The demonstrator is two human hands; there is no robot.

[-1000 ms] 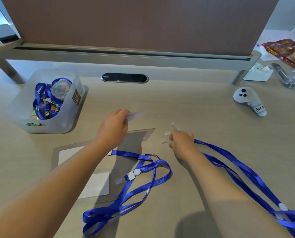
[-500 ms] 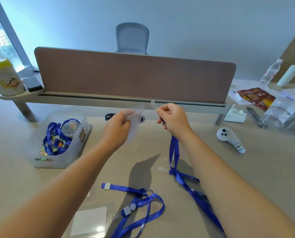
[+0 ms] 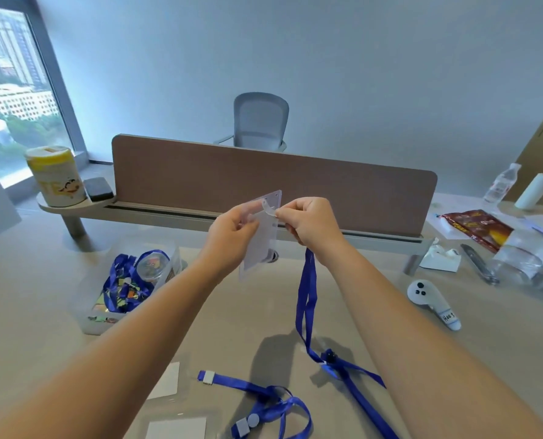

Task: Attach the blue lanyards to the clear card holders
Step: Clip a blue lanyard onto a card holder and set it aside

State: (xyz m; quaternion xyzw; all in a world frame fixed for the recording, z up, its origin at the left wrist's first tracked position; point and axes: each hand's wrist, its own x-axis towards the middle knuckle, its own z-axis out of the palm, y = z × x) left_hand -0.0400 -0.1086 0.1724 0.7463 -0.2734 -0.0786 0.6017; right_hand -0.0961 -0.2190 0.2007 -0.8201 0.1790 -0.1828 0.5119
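Left hand pinches clear card holder upright above tabletop. Right hand grip pinches clear strap tab at holder's top edge (blue lanyard hangs below, tail on tabletop).

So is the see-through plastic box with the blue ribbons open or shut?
Open. The clear plastic box has no lid on it, and the blue lanyards inside show over its rim.
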